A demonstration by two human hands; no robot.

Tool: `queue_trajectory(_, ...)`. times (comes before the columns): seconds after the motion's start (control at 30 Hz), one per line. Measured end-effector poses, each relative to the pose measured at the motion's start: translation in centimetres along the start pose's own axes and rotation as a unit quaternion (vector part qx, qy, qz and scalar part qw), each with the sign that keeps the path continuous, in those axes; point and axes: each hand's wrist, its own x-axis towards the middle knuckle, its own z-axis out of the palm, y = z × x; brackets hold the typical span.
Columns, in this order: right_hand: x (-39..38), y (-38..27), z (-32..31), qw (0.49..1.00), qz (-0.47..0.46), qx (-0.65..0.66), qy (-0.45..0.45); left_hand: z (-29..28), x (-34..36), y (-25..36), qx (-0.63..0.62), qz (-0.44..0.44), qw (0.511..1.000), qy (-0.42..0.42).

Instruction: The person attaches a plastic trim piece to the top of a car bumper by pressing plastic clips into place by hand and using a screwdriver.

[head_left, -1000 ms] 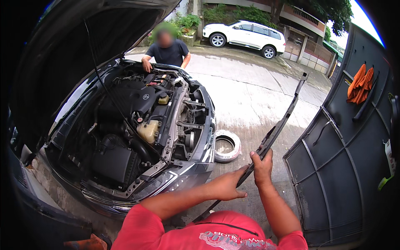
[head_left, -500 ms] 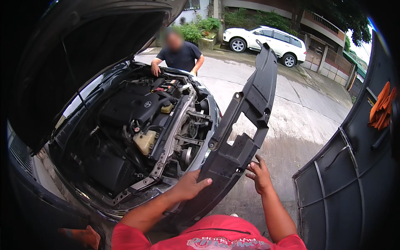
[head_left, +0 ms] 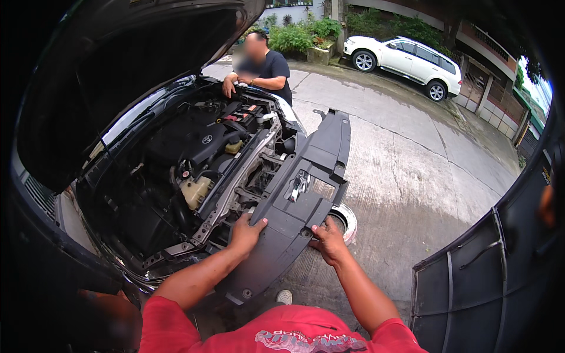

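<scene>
A long black plastic panel (head_left: 271,253) with a rectangular opening lies at an angle between my hands, over the front edge of the open engine bay (head_left: 182,144). My left hand (head_left: 246,234) grips its near left edge, thumb on top. My right hand (head_left: 328,240) holds the opposite edge below the opening, fingers curled onto it. The far end of the panel hides part of the car's front. Left of it, the metal front crossmember (head_left: 209,222) runs beside a translucent yellowish reservoir (head_left: 194,191). Whether the panel rests on the car I cannot tell.
Another person (head_left: 268,70) in a dark shirt leans on the car's far side below the raised hood (head_left: 118,70). A tire (head_left: 347,223) lies behind the panel. A dark metal gate (head_left: 471,270) stands at right, and a white SUV (head_left: 406,59) is parked across the street.
The panel has turned from edge-on to face up and come down leftward over the car's front. My right hand has regripped its edge. The other person has leaned further onto their arms.
</scene>
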Motion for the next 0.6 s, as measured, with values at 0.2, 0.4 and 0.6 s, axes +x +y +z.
queue_trajectory(0.2, 6.0, 1.8, -0.5, 0.982, 0.023, -0.187, -0.023, -3.8, 13.2, -5.9, 0.121, 0.066, 0.977, 0.165)
queue_trajectory(0.4, 4.4, 3.9, -6.9, 0.971, 0.114, -0.196, 0.078, -5.8, 23.2, -7.8, 0.165, 0.013, 0.971, 0.174)
queue_trajectory(0.6, 0.1, 6.7, -13.3, 0.939, 0.164, -0.218, 0.209, -5.0, 28.9, -11.7, 0.242, 0.007, 0.954, 0.177)
